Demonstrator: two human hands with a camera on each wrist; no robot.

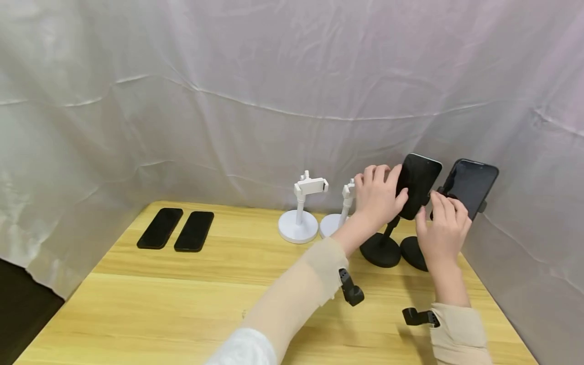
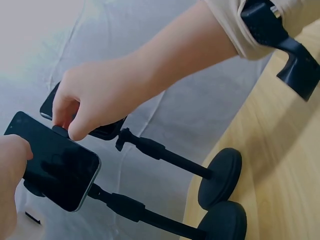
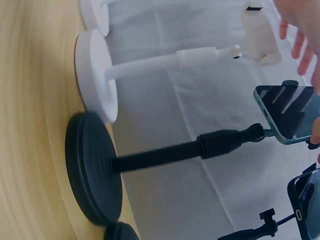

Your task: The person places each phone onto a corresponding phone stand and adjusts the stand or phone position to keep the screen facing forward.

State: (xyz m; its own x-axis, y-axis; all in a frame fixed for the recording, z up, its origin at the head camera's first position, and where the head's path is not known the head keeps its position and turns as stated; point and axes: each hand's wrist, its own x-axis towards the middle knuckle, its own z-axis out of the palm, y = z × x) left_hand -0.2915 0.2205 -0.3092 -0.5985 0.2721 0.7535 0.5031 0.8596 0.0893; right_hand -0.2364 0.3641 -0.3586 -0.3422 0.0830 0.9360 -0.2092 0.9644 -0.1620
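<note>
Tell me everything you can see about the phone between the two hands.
The phone is a slim, round-cornered slab with a dark, glossy screen showing reflections and a pale, metallic-looking rim. It sits raised and tilted, screen toward the wearer, in the clamp of a black stand, beside a second mounted phone. The left grip holds one edge; the right grip pinches the clamp opposite.

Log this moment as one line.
left hand: touches phone; right hand: pinches its clamp; phone: in left black stand
</note>
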